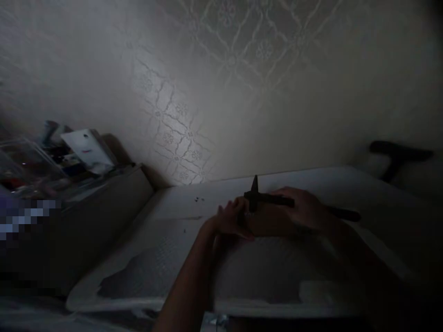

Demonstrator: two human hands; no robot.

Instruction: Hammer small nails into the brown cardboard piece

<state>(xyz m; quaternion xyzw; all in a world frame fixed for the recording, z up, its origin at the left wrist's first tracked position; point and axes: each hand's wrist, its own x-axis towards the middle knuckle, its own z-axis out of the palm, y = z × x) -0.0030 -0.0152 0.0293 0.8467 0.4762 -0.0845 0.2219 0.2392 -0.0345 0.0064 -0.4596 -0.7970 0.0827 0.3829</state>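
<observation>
The room is dim, so fine detail is lost. My right hand (308, 208) is closed around the handle of a dark hammer (255, 197), whose head points left with a pointed end up. Under the hammer lies a brown block (272, 223), wooden by its look, on the white table (176, 203). My left hand (230, 220) grips the block's left end, its fingers close to the hammer head. Whether it also pinches something small there is too dark to make out.
Small dark bits (199, 199) lie on the table to the left. Beyond a grey panel (104, 221), a clear box (31, 159) and a white box (86, 147) stand among clutter. Patterned wallpaper (221, 92) rises behind. A black T-shaped thing (398, 154) stands at right.
</observation>
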